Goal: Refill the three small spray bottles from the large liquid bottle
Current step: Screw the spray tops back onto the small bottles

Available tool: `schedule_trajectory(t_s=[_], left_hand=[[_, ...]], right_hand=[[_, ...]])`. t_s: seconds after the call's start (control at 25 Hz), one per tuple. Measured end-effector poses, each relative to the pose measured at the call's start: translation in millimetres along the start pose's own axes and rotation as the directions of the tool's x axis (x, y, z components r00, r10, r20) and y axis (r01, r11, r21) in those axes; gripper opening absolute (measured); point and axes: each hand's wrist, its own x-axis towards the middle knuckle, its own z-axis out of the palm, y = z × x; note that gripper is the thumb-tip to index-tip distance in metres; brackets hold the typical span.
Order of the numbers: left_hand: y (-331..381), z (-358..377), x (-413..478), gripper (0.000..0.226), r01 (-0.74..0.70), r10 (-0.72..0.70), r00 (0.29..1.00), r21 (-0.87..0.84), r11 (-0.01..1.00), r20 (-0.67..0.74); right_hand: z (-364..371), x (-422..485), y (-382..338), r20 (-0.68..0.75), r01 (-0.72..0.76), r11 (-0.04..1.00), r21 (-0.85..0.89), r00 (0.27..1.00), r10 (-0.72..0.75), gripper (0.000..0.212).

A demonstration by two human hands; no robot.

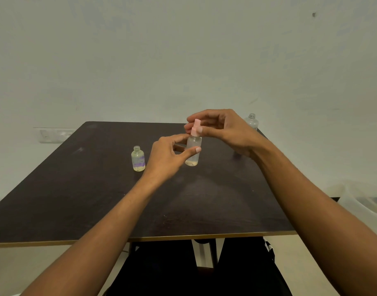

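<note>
Pinching the small spray bottle (193, 152) round its body at mid-table (76, 189), my left grip (165, 159) steadies it while my right grip (224, 130) is clamped on its pink spray cap (195, 127). Little liquid sits inside, so I judge the filling lies mostly ahead. An uncapped purple-labelled bottle (138, 159) waits left. A clear bottle (252, 121) stands far right, partly behind my hand.

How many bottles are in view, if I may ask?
3. A purple-labelled bottle stands at left; the left hand and right hand hold a pink-capped bottle; a clear bottle stands far right. Others may be hidden.
</note>
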Motion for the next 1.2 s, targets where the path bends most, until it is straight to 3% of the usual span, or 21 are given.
schedule_trajectory(t_s=[0.28,0.36,0.48,0.6,0.84,1.04,1.12,1.2], left_hand=[[3,5,-1,0.047,-0.016,0.016,1.0,-0.002,1.0,-0.004],[4,4,-1,0.047,-0.011,0.011,1.0,-0.014,1.0,-0.008],[4,2,0,0.045,-0.009,0.008,1.0,-0.018,1.0,-0.011],[5,1,1,0.046,-0.012,0.012,1.0,-0.003,1.0,-0.016],[7,6,-2,0.047,-0.021,0.021,1.0,-0.002,1.0,-0.011],[9,4,-1,0.043,-0.028,0.028,1.0,-0.017,0.999,-0.014],[9,5,-1,0.041,-0.037,0.036,0.999,-0.012,0.999,-0.017],[8,6,-1,0.043,-0.034,0.033,0.999,-0.014,0.999,-0.021]], right_hand=[[13,7,5,-0.247,-0.013,0.974,-0.226,0.968,-0.044,0.034],[11,7,3,-0.223,0.012,0.992,-0.122,0.974,-0.039,0.033],[-2,2,-2,-0.055,0.039,0.993,0.112,0.998,-0.033,0.036],[-8,-1,-4,0.001,0.036,0.999,-0.04,0.999,-0.036,0.031],[15,4,4,-0.279,0.024,0.964,-0.266,0.955,-0.101,0.032],[2,-5,-2,-0.029,0.034,0.99,0.134,0.999,-0.031,0.038],[-2,-7,-3,-0.012,0.042,0.995,0.087,0.999,-0.042,0.032],[-1,-6,-3,-0.095,0.029,1.0,0.007,0.995,-0.028,0.028]])
